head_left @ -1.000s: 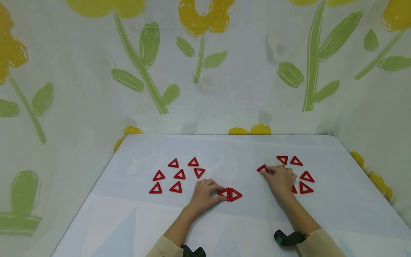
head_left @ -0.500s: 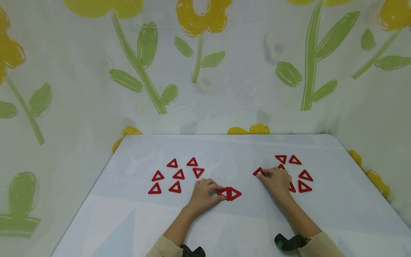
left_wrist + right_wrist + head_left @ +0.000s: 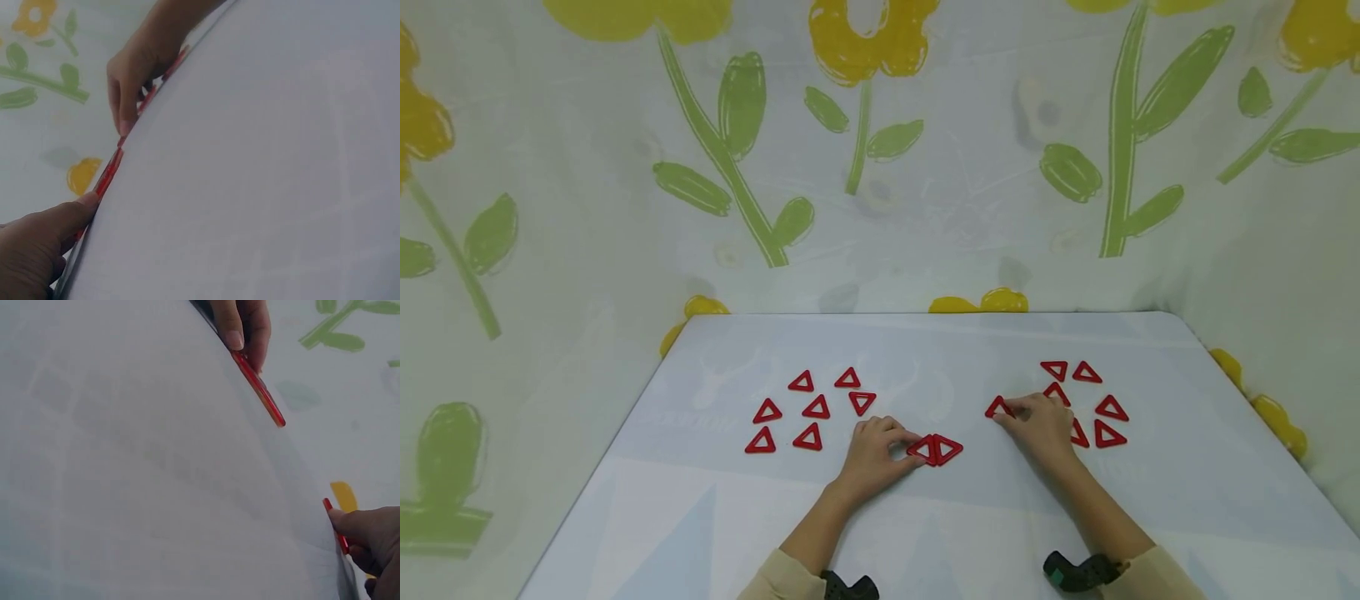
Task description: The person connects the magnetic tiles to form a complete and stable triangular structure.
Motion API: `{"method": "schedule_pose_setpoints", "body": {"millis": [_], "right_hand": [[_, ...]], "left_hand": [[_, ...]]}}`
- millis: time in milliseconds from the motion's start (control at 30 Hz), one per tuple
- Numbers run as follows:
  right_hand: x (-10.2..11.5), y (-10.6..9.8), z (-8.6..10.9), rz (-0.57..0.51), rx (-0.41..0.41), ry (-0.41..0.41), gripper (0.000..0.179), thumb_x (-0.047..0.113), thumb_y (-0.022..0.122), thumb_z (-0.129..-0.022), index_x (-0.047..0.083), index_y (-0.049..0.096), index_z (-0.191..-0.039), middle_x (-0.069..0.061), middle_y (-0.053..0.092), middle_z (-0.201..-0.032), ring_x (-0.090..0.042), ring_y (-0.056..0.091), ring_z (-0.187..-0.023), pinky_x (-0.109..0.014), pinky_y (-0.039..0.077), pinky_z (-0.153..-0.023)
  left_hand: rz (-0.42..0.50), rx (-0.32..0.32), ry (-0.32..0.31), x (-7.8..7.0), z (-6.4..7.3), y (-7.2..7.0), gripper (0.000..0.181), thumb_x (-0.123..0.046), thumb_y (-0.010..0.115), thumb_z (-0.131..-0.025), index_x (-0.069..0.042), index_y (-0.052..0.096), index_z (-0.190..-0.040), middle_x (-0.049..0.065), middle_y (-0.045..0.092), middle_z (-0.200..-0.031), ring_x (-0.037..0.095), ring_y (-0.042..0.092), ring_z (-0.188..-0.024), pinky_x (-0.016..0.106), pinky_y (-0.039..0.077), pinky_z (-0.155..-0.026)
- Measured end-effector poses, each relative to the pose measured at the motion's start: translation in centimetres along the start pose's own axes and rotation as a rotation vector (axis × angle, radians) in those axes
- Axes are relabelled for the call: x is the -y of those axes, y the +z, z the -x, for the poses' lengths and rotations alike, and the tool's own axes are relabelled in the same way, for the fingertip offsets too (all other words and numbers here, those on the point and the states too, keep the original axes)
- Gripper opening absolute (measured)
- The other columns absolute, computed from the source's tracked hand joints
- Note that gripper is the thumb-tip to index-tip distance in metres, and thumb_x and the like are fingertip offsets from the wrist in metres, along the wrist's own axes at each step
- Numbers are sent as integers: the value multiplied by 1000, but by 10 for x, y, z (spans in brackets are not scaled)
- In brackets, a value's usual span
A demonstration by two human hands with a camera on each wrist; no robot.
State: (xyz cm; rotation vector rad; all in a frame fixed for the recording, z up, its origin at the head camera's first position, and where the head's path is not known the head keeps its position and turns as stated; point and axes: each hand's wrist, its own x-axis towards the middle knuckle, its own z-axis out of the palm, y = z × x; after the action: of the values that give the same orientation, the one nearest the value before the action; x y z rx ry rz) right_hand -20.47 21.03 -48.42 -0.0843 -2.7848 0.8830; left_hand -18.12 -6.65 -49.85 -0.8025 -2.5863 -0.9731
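Two hollow red triangles lie side to side in a diamond shape on the table in the head view. My left hand (image 3: 874,454) pinches the left triangle (image 3: 931,451) of this pair between thumb and fingers. The right triangle (image 3: 950,457) touches it and is free of fingers. Farther right, my right hand (image 3: 1041,429) pinches another red triangle (image 3: 992,406) by its right side, apart from the pair. In the right wrist view this triangle (image 3: 327,504) is seen edge-on at the right hand (image 3: 375,540). Whether it touches the table is hard to tell.
Several loose red triangles (image 3: 815,413) lie to the left of my left hand. Another group of red triangles (image 3: 1097,436) lies around and beyond my right hand, partly covered by it. The white table (image 3: 940,358) ends at a flower-printed curtain (image 3: 925,225).
My right hand has drawn its triangle a little left and nearer to me, uncovering more of the right group. My left hand and the pair stay in place. The head view has shifted slightly.
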Motion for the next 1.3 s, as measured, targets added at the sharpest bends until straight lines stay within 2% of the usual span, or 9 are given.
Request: {"method": "schedule_pose_setpoints", "body": {"millis": [300, 433, 800, 1067, 1300], "right_hand": [[2, 3, 11, -34, 33, -28, 36, 25, 78, -77, 4, 71, -105, -14, 66, -100, -32, 53, -100, -50, 32, -80], [5, 5, 18, -28, 32, -40, 36, 26, 79, -76, 5, 72, -104, -13, 67, -99, -31, 53, -97, -47, 31, -77], [13, 6, 33, -89, 50, -41, 31, 23, 80, -75, 7, 73, -100, -9, 67, -97, -25, 51, -90, -46, 31, -79], [14, 14, 41, -129, -7, -109, 29, 21, 83, -70, 7, 74, -95, -6, 67, -90, -22, 52, -84, -40, 30, -73], [17, 18, 47, -144, -72, -184, 28, 18, 85, -67, 8, 75, -91, -4, 66, -84, -20, 51, -81, -37, 28, -68]], "left_hand": [[-10, -20, 8, 2, 1, 1, 23, -26, 79, -75, -21, 74, -97, -7, 59, -85, 8, 50, -83, 38, 38, -85], [-18, -8, -4, 3, 2, 2, 23, -27, 78, -75, -21, 74, -97, -7, 59, -85, 8, 50, -83, 36, 39, -85], [-24, -30, 11, 4, 2, 3, 22, -27, 79, -75, -20, 74, -96, -6, 60, -85, 9, 51, -82, 38, 39, -84], [-24, -24, -16, 0, 2, 2, 22, -27, 79, -75, -20, 74, -95, -7, 60, -84, 9, 51, -83, 37, 38, -84], [-27, -14, -66, -3, 0, 3, 23, -29, 79, -75, -20, 74, -97, -8, 61, -85, 9, 53, -84, 36, 38, -83]]}}
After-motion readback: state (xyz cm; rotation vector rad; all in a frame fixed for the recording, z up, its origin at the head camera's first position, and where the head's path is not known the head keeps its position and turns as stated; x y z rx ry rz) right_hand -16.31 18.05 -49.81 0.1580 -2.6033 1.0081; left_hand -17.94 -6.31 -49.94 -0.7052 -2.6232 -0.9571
